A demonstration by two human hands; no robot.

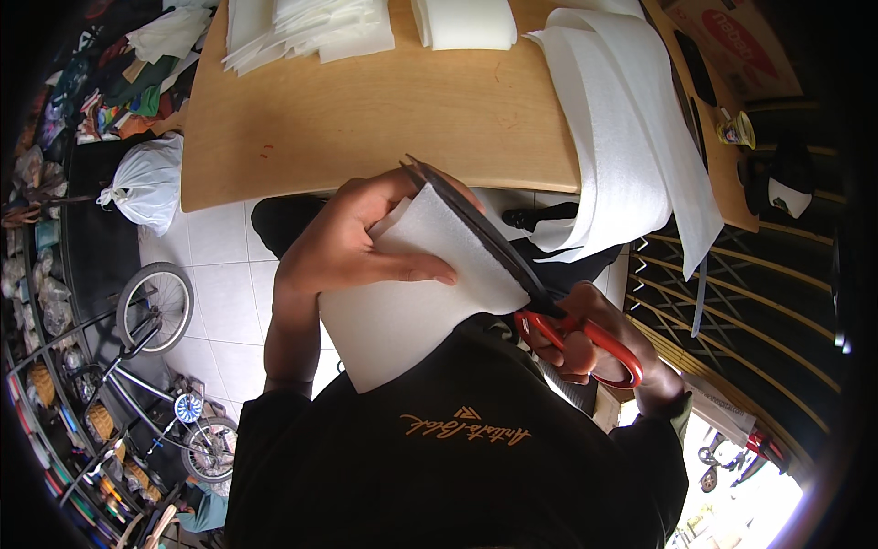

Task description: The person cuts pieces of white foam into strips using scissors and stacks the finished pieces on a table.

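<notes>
My left hand (343, 240) grips a piece of white foam sheet (389, 334), thumb on top and fingers curled beneath. It seems folded or layered, as a second edge shows near the fingers. The scissors (494, 240) have dark blades and red handles. My right hand (594, 334) is closed round those handles, with fingers through the loops. The blades lie nearly together along the sheet's right edge, their tips by my left fingers. Whether they are cutting into the foam I cannot tell. Both hands are in front of my chest, near the table edge.
On the wooden table (384, 128) lie a loose stack of white sheets (315, 27) and a neater stack (465, 23). Long white foam strips (622, 137) drape over its right edge. A tied white bag (146, 183) and a bicycle (157, 306) stand at the left.
</notes>
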